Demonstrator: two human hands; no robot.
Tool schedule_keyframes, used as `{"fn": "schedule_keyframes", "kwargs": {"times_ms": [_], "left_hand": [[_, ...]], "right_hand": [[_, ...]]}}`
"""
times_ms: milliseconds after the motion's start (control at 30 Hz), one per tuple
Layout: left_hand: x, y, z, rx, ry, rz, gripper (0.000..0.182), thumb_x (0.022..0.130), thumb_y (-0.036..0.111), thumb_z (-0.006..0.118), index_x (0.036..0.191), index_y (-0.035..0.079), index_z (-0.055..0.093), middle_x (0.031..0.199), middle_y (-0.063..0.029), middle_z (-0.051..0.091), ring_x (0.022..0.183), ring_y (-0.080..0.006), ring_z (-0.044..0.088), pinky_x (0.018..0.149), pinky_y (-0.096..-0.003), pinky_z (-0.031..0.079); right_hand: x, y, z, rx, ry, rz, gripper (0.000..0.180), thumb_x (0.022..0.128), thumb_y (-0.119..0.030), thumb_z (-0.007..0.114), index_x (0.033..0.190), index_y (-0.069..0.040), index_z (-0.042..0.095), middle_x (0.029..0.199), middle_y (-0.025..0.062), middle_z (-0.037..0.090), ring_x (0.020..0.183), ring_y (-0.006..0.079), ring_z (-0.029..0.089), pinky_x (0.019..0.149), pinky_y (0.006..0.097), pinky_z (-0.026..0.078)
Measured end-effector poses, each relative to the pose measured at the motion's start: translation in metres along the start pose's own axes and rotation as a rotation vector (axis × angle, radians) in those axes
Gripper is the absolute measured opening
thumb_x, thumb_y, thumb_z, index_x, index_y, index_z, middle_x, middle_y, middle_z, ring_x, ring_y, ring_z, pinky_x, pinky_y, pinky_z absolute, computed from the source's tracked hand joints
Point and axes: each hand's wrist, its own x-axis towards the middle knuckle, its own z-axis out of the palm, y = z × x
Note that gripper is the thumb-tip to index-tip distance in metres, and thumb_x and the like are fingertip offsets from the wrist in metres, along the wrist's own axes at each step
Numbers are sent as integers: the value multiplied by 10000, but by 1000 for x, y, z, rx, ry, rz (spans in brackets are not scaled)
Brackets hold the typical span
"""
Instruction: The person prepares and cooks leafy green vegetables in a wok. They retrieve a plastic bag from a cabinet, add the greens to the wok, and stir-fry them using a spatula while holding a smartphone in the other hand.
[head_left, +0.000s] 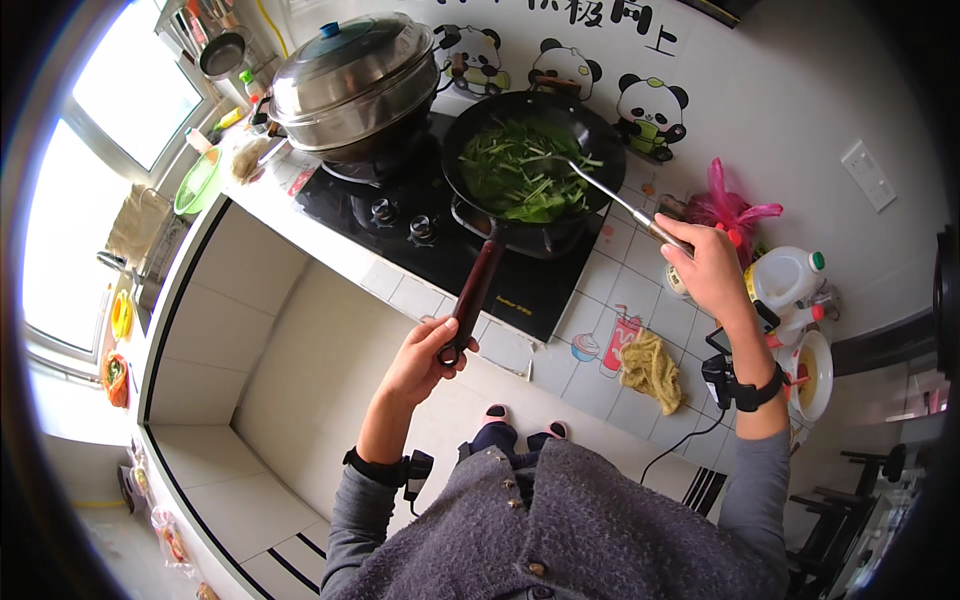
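A dark wok (452, 142) stands over the right burner of a black glass gas hob (517, 300). Chopped leafy greens (517, 169) fill its bottom. My left hand (424, 356) grips the end of the wok's dark red handle (480, 281), which points toward me. In my right hand (705, 262) is the handle of a metal spatula or ladle (611, 193). Its working end lies among the greens and is partly hidden by them.
Left of the wok a large lidded steel pot (352, 90) sits on the other burner. A yellow cloth (651, 371) lies on the tiled counter. Plastic jugs (784, 274), a pink bag (724, 202) and a white bowl (814, 375) stand beyond my right wrist.
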Motion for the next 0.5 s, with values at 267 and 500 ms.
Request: {"fn": "schedule_keyframes", "kwargs": {"times_ms": [267,500], "left_hand": [[-1,-5,2,7,23,-10,534,964,431,434,1239,-25,478,848,-88,599,585,-69,466,460,-168,334],[0,-30,-9,-217,64,-158,535,986,479,313,986,14,578,745,-58,590,619,-106,499,513,-199,347]], "right_hand": [[12,0,56,-191,135,-62,345,803,-120,630,1147,-86,624,747,151,604,691,336,611,599,423,485],[14,-1,85,-275,190,18,389,817,-133,632,1205,-144,594,761,115,559,701,322,583,608,422,469]]}}
